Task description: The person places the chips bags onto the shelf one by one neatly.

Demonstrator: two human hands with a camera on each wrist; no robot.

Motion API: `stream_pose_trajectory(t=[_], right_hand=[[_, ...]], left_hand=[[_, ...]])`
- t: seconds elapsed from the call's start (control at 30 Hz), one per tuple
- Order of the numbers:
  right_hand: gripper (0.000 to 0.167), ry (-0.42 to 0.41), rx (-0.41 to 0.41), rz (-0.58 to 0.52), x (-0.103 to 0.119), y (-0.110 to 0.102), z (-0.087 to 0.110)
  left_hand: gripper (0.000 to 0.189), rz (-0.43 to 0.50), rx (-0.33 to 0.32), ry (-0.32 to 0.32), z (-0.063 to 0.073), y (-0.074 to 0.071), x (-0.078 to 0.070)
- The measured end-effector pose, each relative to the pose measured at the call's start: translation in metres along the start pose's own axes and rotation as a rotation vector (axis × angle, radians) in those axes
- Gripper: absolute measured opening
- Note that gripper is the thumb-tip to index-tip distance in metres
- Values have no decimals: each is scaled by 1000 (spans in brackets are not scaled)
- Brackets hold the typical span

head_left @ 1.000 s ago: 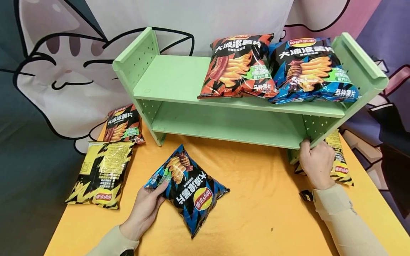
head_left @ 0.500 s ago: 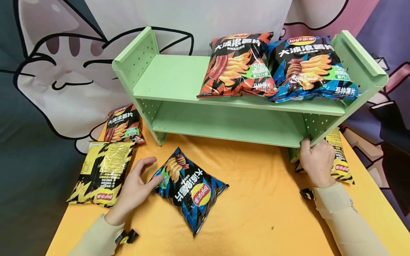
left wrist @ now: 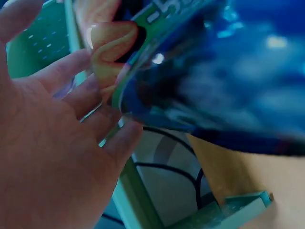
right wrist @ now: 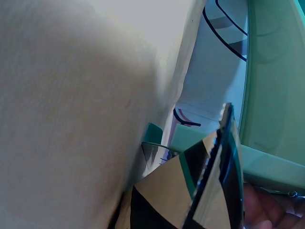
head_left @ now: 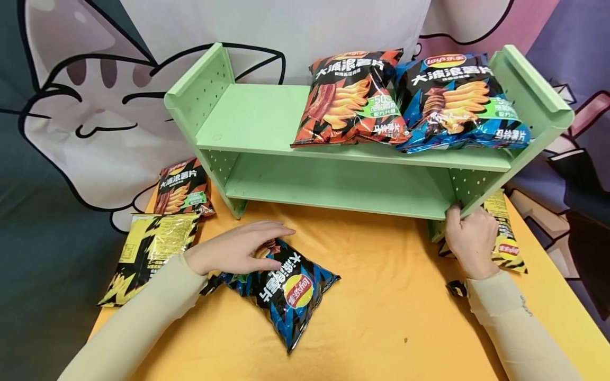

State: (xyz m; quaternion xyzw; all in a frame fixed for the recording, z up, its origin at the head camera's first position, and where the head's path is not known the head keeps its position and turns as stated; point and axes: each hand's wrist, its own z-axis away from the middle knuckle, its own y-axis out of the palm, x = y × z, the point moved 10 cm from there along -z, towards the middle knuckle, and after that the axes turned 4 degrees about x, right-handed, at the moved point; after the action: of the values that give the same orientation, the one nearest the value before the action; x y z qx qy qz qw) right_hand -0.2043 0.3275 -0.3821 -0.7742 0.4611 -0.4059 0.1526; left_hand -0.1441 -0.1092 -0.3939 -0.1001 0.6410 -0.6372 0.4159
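Observation:
A blue chip bag (head_left: 281,296) lies flat on the orange-covered table with its print tilted. My left hand (head_left: 243,246) reaches over its upper left part, fingers straight and thumb spread apart from them. In the left wrist view the fingers (left wrist: 88,98) appear to touch the bag's edge (left wrist: 190,86). At the lower right corner of the green shelf (head_left: 333,198), my right hand (head_left: 471,241) grips the frame with curled fingers; its fingers (right wrist: 267,207) are partly hidden in the right wrist view. Beside that hand is a yellow chip bag (head_left: 506,235), partly covered by it.
A red chip bag (head_left: 352,100) and another blue chip bag (head_left: 459,103) lean on the upper shelf board, towards its right. Left of the shelf lie a smaller-looking red chip bag (head_left: 185,188) and a yellow chip bag (head_left: 143,254). A cartoon cloth (head_left: 95,121) hangs behind.
My left hand let go of the blue chip bag, drew back left, then came over the bag's upper left part. The right hand kept its grip on the shelf.

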Motion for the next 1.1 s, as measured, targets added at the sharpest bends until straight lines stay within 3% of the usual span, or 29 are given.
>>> stream_pose_trajectory(t=[0.13, 0.27, 0.47, 0.6, 0.8, 0.9, 1.1], right_hand=[[43, -1, -1, 3, -1, 0, 0], [43, -3, 4, 7, -1, 1, 0], [44, 0, 8, 9, -1, 0, 1], [45, 6, 9, 11, -2, 0, 1], [45, -1, 6, 13, 0, 0, 0], [43, -6, 6, 14, 0, 0, 0], [41, -8, 10, 13, 0, 0, 1]], left_hand=[[81, -40, 95, 18, -17, 12, 4], [90, -58, 138, -9, -20, 21, 14], [101, -72, 103, -14, -14, 27, 26], [97, -84, 101, -32, -5, 31, 31], [97, -28, 139, -150, 11, 46, 46], [95, -19, 109, -175, 18, 49, 48], [80, 21, -17, -222, 30, 49, 44]])
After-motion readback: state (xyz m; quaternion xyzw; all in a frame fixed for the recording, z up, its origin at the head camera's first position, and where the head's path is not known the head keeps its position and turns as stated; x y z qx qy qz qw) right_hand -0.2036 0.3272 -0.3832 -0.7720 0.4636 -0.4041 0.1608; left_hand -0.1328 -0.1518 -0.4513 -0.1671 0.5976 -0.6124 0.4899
